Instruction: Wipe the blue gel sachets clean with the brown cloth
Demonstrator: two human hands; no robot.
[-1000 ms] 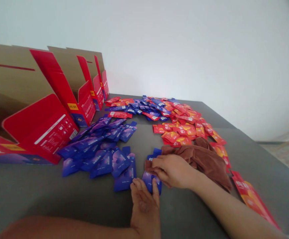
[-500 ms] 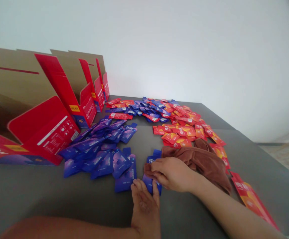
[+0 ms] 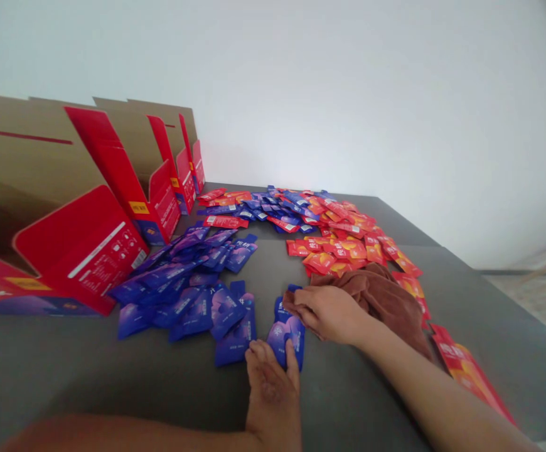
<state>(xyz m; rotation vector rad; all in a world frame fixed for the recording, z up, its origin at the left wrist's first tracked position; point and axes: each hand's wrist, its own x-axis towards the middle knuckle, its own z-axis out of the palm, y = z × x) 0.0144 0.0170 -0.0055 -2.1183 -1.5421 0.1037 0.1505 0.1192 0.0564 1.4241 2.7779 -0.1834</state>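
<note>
My right hand (image 3: 332, 312) is closed on a fold of a brown cloth (image 3: 386, 301), and this fold lies over the upper part of a blue-purple packet (image 3: 282, 331). The lower end of the same packet is under or against the outstretched fingers of my left hand (image 3: 273, 376); thumb and fingers are apart, resting at its bottom edge. Just left of it, another blue-purple packet (image 3: 238, 339) lies flat at the edge of a heap of similar packets (image 3: 179, 276). The rest of the cloth trails to the right, touching red-orange packets.
Several open red cardboard boxes (image 3: 106, 242) stand in a row at the left. Red-orange packets (image 3: 343, 248) spread along the right, meeting a mixed pile (image 3: 282, 207) at the back of the grey table (image 3: 160, 389). One red-orange packet (image 3: 471, 367) lies near my right forearm.
My right hand has drawn the cloth up and slightly right, uncovering the middle of the packet. My left hand stays at the packet's lower edge.
</note>
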